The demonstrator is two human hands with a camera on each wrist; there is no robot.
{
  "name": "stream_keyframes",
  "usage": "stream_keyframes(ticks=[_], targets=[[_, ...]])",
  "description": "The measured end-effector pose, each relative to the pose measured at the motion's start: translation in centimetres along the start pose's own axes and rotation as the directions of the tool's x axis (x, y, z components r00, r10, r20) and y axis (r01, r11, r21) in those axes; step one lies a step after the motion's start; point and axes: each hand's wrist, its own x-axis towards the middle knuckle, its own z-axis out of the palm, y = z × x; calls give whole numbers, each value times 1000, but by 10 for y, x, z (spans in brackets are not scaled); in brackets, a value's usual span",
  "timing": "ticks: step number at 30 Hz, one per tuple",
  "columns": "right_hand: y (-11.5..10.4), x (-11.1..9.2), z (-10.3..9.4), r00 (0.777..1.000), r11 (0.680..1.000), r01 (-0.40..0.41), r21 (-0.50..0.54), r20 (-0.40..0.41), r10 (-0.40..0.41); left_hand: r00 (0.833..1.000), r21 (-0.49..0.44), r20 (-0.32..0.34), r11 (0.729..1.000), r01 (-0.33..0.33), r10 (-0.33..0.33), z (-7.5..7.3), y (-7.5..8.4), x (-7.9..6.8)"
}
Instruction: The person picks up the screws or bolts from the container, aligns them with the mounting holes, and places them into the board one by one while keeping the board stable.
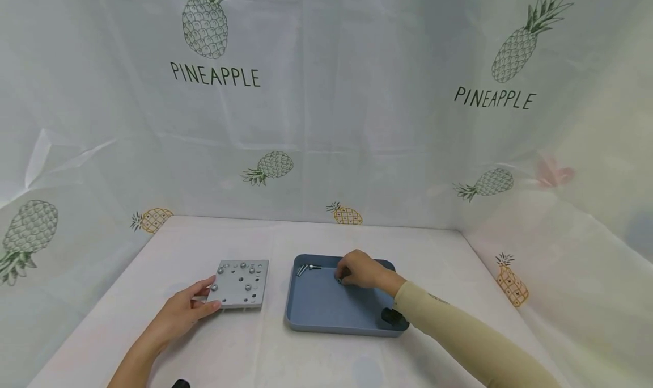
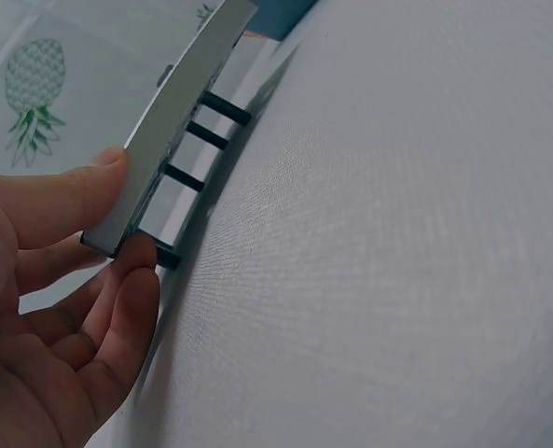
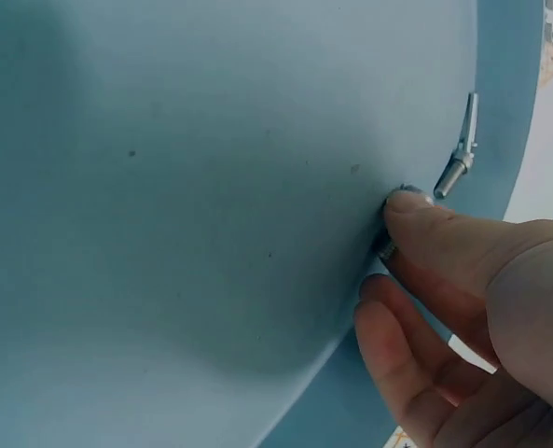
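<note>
On the left of the table, a square silver metal plate (image 1: pixel 236 292) is gripped at its left edge by my left hand (image 1: pixel 176 315). Several bolts stand in its holes, and their dark shanks (image 2: pixel 222 106) stick out underneath in the left wrist view. The thumb (image 2: pixel 85 191) lies on the plate's upper side, with fingers below it. Over the blue tray (image 1: pixel 326 314), my right hand (image 1: pixel 363 271) pinches a small metal bolt (image 3: pixel 386 246) between thumb and fingers, partly hidden by them. Loose bolts (image 1: pixel 302 270) lie in the tray's far left corner.
A black object (image 1: pixel 391 316) is at my right wrist, over the tray's near right corner. Another dark object (image 1: pixel 181 383) shows at the bottom edge. White pineapple-print sheeting (image 1: pixel 357 121) hangs behind and beside the white-covered table (image 1: pixel 229 354).
</note>
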Motion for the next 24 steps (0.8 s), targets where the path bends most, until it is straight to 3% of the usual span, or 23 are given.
stream_keyframes(ticks=[7,15,19,24], targets=[[4,2,-1,1000,998,1,64,-4,-1,1000,-12,4,1000,-4,4,-1,1,-1],[10,8,0,998,957,-14,291,-49,30,1000,5,2,1000,-3,3,-1,1,0],[2,13,-3,993,899,-71,431,-53,103,1000,8,0,1000,-2,2,-1,1,0],[-7,21,1,988,794,-99,600,-35,150,1000,12,-2,1000,0,0,-1,1,0]])
